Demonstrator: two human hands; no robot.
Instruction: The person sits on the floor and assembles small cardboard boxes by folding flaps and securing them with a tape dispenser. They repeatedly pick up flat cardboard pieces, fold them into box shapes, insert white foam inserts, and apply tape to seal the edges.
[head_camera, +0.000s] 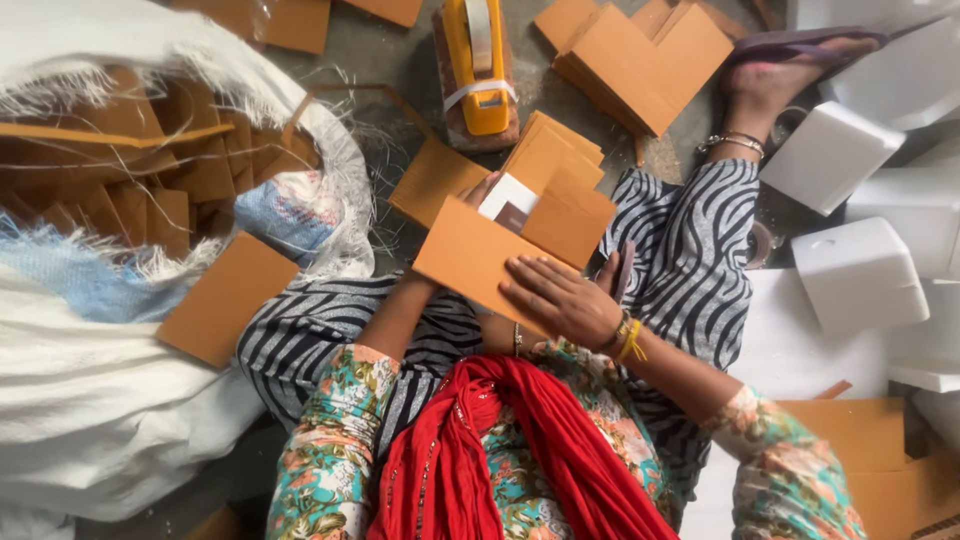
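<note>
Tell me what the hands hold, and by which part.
A brown cardboard box: right hand flat on its front panel, left hand at its far open edge.

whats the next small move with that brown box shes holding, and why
Probably fold the raised flap down over the opening. The right hand lies flat on the near panel of the brown cardboard box, the left hand reaches under its far side, and a white insert already sits inside while the flap stands up.

Orange-brown cardboard box (480, 255), red scarf (500, 450), black-and-white wavy striped trousers (690, 250), flowery sleeves (325, 460), yellow tape tool (475, 65), white foam blocks (860, 270).
</note>
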